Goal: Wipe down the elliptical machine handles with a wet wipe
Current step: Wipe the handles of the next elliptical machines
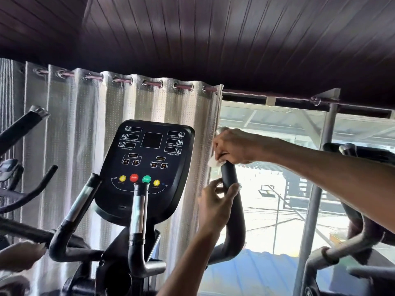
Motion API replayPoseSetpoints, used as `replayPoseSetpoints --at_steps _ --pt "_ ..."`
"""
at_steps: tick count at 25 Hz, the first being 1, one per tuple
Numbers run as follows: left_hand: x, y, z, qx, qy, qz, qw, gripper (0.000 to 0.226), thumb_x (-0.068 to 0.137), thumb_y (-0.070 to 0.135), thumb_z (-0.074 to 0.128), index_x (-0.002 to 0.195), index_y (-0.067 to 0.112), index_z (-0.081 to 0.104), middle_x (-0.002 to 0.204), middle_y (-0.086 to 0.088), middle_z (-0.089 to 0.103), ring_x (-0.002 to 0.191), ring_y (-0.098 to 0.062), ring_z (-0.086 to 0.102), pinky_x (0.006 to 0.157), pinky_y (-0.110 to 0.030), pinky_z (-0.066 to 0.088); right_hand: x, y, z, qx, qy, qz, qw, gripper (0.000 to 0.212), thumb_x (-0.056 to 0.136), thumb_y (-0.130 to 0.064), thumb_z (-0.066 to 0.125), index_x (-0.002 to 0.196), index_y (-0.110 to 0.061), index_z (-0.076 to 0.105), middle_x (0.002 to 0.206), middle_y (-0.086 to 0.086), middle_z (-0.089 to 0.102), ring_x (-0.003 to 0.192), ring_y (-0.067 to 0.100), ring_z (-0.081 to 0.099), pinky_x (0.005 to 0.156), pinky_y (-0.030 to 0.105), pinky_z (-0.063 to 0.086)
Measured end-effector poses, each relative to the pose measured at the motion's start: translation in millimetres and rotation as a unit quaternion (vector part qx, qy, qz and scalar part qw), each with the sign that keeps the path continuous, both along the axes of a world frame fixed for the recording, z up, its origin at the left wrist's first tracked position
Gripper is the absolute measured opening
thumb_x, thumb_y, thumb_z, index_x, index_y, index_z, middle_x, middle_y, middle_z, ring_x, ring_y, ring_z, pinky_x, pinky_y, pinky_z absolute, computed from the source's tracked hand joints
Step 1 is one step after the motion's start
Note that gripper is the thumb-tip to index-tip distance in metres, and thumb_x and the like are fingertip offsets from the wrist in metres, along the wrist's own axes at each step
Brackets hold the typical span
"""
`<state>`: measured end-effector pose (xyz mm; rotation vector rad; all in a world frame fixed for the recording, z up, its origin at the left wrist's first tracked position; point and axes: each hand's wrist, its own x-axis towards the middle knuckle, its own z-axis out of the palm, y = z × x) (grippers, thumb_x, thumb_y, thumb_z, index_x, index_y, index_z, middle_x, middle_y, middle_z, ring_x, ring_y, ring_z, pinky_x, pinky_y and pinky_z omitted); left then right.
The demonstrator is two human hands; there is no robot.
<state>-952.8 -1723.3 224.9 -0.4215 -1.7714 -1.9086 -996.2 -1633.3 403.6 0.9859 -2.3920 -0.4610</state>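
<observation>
Right hand [233, 147] clamps wipe [214, 163] around the top of the handle [229, 174]; left hand [214, 205] grips handle below.

the black rounded plastic console panel [147, 167] carries small white labels beside its dark display windows: "time", "rotational speed (rpm)" and "resistance" down its left side, "distance (km)", "heart rate (bpm)" and "calories (kcal)" down its right. the round red button [134, 177] in the lower row reads "stop", and the round green button [146, 179] just beside it seems to read "start", though blurred. the print under the round yellow buttons [122, 178] and over the arrow keys [130, 161] is too small to read.
</observation>
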Motion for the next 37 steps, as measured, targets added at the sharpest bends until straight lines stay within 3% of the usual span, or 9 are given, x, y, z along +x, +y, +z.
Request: replayPoseSetpoints --at_steps 4,8,12,17,20,25,29,34,37 --pt "0.5 2.0 -2.9 0.006 -0.006 0.023 1.0 0.026 0.088 0.04 0.078 0.103 0.019 0.075 0.09 0.01 0.076 0.089 -0.001 0.07 0.085 -0.03 0.057 1.0 3.4 3.4 -0.059 0.049 0.022 0.997 0.016 0.091 -0.018 0.072 0.101 -0.009 0.079 0.093 0.002 0.066 0.087 0.02 0.064 0.075 0.032 0.053" --pt "1.9 3.3 -3.8 0.008 0.002 0.034 0.999 0.027 0.088 0.041 0.078 0.104 0.02 0.075 0.091 0.011 0.077 0.09 -0.002 0.071 0.085 -0.034 0.057 1.3 5.8 0.5 -0.071 0.035 0.017 0.997 0.015 0.089 -0.019 0.074 0.1 -0.01 0.079 0.094 -0.002 0.064 0.085 0.011 0.056 0.075 0.026 0.045" --pt "4.3 2.6 -4.7 0.002 0.011 0.014 1.0 0.008 0.09 0.037 0.078 0.09 0.038 0.07 0.086 0.021 0.076 0.087 0.006 0.069 0.08 -0.027 0.056 -0.1 5.0 1.2 -0.025 -0.013 -0.005 1.0 0.016 0.088 -0.023 0.074 0.1 -0.015 0.079 0.098 -0.005 0.06 0.099 0.011 0.049 0.086 0.027 0.04" --pt "4.4 0.4 -4.9 0.0 0.025 -0.008 1.0 0.025 0.091 0.029 0.077 0.085 0.045 0.06 0.076 0.042 0.066 0.082 0.018 0.064 0.067 -0.006 0.046 -10.2 -2.5 1.2 -0.085 0.054 -0.011 0.995 0.014 0.088 -0.014 0.074 0.1 -0.006 0.077 0.096 0.002 0.064 0.09 0.016 0.062 0.076 0.024 0.052" --pt "-2.9 -2.2 -6.5 0.004 0.027 0.003 1.0 0.021 0.088 0.035 0.08 0.088 0.044 0.061 0.078 0.03 0.071 0.087 0.01 0.068 0.075 -0.012 0.048 -9.4 -5.7 0.3 -0.091 0.066 -0.009 0.994 0.014 0.089 -0.014 0.072 0.1 -0.006 0.077 0.095 0.002 0.063 0.089 0.018 0.061 0.073 0.023 0.044" --pt "-3.7 -2.8 -5.5 0.003 0.017 -0.005 1.0 0.025 0.085 0.042 0.081 0.105 0.034 0.069 0.083 0.027 0.072 0.085 0.016 0.066 0.08 -0.019 0.049 -7.7 -1.8 -1.2 -0.117 0.026 -0.002 0.993 0.015 0.088 -0.016 0.074 0.099 -0.007 0.078 0.095 0.002 0.066 0.087 0.013 0.057 0.073 0.024 0.042" --pt "3.3 -3.5 -2.9 -0.014 0.003 0.007 1.0 0.021 0.087 0.041 0.08 0.096 0.046 0.062 0.077 0.034 0.069 0.086 0.016 0.066 0.078 -0.015 0.048 -7.2 2.3 -0.6 -0.132 0.049 0.004 0.99 0.013 0.089 -0.013 0.072 0.098 -0.005 0.078 0.095 0.002 0.065 0.086 0.01 0.053 0.075 0.025 0.046" --pt "7.5 -4.9 -5.2 0.0 -0.025 -0.026 0.999 0.021 0.087 0.046 0.079 0.101 0.037 0.067 0.083 0.021 0.07 0.081 0.015 0.066 0.075 -0.02 0.05 -8.5 6.2 0.8 -0.148 0.074 0.011 0.986 0.012 0.089 -0.011 0.072 0.098 -0.005 0.078 0.092 0.001 0.062 0.085 0.018 0.061 0.073 0.026 0.049" --pt "7.6 -6.6 -6.4 0.038 -0.08 -0.144 0.985 0.035 0.092 0.041 0.075 0.114 0.015 0.068 0.086 -0.003 0.079 0.086 -0.019 0.078 0.078 -0.04 0.06 -6.3 10.2 0.9 -0.152 0.033 0.012 0.988 0.014 0.087 -0.015 0.075 0.098 -0.008 0.079 0.098 0.001 0.066 0.089 0.016 0.059 0.077 0.025 0.047"
